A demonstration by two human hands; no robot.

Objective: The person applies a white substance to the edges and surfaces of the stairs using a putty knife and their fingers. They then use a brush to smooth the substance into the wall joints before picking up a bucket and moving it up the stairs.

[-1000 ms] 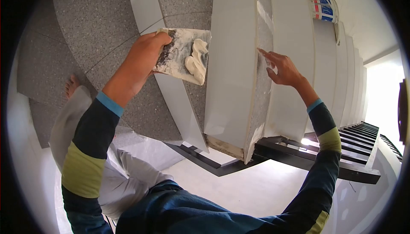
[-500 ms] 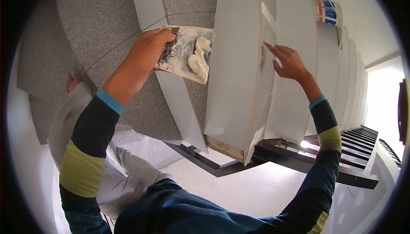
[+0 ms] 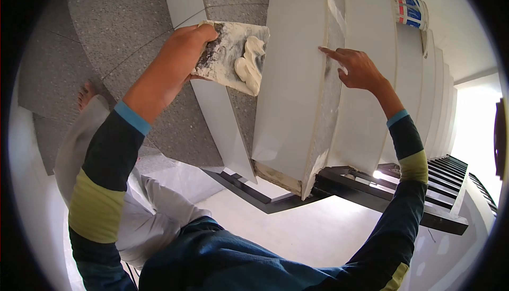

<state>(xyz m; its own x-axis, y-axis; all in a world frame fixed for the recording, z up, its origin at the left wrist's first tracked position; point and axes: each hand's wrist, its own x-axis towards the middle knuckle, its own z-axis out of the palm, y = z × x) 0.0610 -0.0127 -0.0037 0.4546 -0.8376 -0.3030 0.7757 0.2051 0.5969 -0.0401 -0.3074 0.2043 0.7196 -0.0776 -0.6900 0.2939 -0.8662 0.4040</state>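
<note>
My left hand [image 3: 193,47] grips a flat, stained plate [image 3: 225,52] by its left edge, thumb on top. A thick smear of cream-coloured paste [image 3: 249,65] lies on the plate's right half. Over the stair step, my right hand [image 3: 356,68] has its index finger stretched out, the fingertip at the thin edge between a white board [image 3: 291,68] and a grey, dusty strip [image 3: 331,79]. The other fingers are bent and no tool shows in that hand.
Speckled grey steps [image 3: 127,25] lie at the left, with a bare foot on one. White risers continue to the right. A paint bucket [image 3: 410,11] stands at the upper right. Dark metal railing [image 3: 366,185] runs below the steps, beside a drop.
My right index fingertip has moved slightly left and up, from the grey strip to the board's edge. My left hand and the plate have shifted a little upward.
</note>
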